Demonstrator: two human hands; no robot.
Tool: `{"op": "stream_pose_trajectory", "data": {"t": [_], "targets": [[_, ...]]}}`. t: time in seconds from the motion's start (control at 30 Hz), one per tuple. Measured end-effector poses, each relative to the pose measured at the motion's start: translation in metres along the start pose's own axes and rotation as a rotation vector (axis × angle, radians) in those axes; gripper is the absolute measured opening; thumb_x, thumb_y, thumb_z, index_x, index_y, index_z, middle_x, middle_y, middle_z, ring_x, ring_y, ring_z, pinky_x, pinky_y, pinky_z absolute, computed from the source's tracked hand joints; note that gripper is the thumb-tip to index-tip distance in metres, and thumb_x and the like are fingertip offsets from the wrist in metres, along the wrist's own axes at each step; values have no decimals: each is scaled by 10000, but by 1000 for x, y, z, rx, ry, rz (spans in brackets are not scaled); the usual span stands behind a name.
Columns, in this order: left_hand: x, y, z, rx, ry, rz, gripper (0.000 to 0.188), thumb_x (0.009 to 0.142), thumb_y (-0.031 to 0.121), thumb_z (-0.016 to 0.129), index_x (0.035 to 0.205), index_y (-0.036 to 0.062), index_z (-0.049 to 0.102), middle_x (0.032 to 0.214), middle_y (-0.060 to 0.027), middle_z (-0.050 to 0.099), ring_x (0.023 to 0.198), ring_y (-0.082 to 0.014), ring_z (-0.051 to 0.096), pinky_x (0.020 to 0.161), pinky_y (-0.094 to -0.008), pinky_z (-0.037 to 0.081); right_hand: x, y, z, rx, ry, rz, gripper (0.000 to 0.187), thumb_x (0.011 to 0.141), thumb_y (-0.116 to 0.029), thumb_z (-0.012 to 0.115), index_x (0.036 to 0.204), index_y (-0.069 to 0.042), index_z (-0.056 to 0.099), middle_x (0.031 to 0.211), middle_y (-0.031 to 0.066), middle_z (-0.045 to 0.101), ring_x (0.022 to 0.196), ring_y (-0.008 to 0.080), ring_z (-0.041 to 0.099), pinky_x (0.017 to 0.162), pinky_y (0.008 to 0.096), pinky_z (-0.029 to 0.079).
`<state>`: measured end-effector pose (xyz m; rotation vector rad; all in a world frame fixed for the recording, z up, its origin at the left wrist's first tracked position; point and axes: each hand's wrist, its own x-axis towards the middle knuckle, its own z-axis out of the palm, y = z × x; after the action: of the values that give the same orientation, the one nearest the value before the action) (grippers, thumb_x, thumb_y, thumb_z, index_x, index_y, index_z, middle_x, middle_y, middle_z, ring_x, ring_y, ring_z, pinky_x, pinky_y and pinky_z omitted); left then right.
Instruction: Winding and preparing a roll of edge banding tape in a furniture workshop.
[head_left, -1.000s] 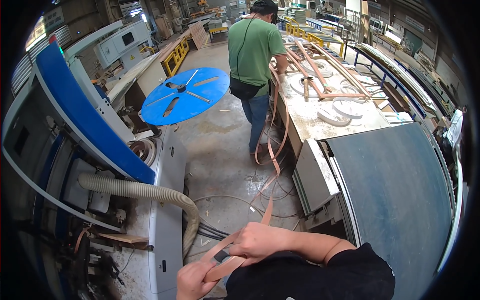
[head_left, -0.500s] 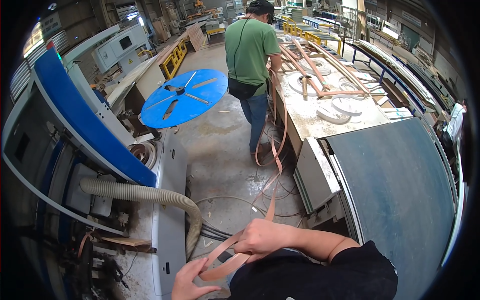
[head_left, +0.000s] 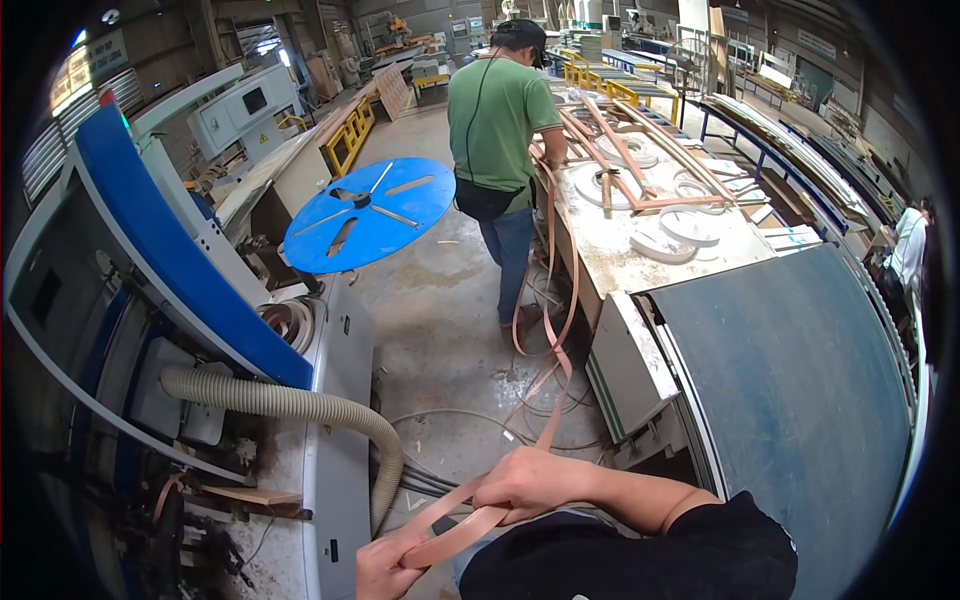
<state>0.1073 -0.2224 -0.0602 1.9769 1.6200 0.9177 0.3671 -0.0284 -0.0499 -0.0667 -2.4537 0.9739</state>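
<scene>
A pinkish-tan edge banding strip (head_left: 455, 537) forms a loop between my hands at the bottom of the view. My right hand (head_left: 528, 480) is closed around it, knuckles up. The loop's left end sits in my left hand (head_left: 387, 566), whose fingers are wrapped round the band. Beyond my right hand the strip runs forward over the floor in loose, twisted lengths. It climbs to a person in a green shirt (head_left: 500, 120), who stands with their back to me at the worktable and has a hand on it.
A blue slotted disc (head_left: 415, 200) lies level at left, above a machine with a beige ribbed hose (head_left: 290, 397). On the right is a dark conveyor belt (head_left: 790, 360). White band rolls, a hammer (head_left: 606, 192) and a wooden frame (head_left: 680, 203) lie on the worktable (head_left: 610, 255). Cables cross the floor.
My left hand has closed its fingers on the strip and shifted slightly right; before, its thumb and fingers were apart. My right hand keeps its grip, a little lower in view.
</scene>
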Motion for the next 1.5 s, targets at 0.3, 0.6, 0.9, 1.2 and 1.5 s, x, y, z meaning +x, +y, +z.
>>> {"op": "stream_pose_trajectory", "data": {"t": [0.3, 0.6, 0.9, 1.2, 1.5], "targets": [[34, 44, 6, 212, 20, -16, 459, 781, 143, 821, 1200, 50, 659, 1066, -188, 711, 952, -384, 690, 811, -432, 559, 9, -3, -1, -241, -132, 69, 267, 767, -228, 766, 822, -88, 546, 736, 78, 638, 707, 338, 661, 597, 469, 501], [14, 28, -14, 124, 7, 46, 406, 809, 38, 756, 1206, 42, 673, 1083, -181, 715, 958, -381, 698, 821, -450, 554, -2, 6, -11, -36, 1, -20, 246, 805, -216, 747, 949, -54, 630, 820, 124, 666, 785, 350, 662, 702, 458, 520], [27, 34, 1, 89, 136, -34, 479, 783, 41, 777, 1249, 40, 669, 1150, -188, 713, 1033, -372, 701, 882, -438, 563, 3, 5, 3, -112, -36, 29, 259, 813, -271, 743, 806, -80, 568, 680, 111, 615, 714, 358, 650, 632, 477, 512], [14, 17, 3, 125, 103, -4, 441, 758, 78, 797, 1187, 69, 696, 1125, -180, 728, 1027, -370, 705, 893, -432, 559, 8, -3, -1, -19, 20, 14, 252, 790, -247, 743, 818, -70, 565, 763, 116, 637, 745, 369, 646, 636, 484, 509], [38, 53, -11, -38, 57, -137, 408, 757, 185, 859, 1107, 37, 709, 991, -180, 729, 961, -391, 702, 863, -426, 556, 6, 0, 6, -76, -59, 35, 241, 748, -191, 746, 776, -58, 547, 735, 115, 612, 717, 362, 631, 617, 472, 491]]}}
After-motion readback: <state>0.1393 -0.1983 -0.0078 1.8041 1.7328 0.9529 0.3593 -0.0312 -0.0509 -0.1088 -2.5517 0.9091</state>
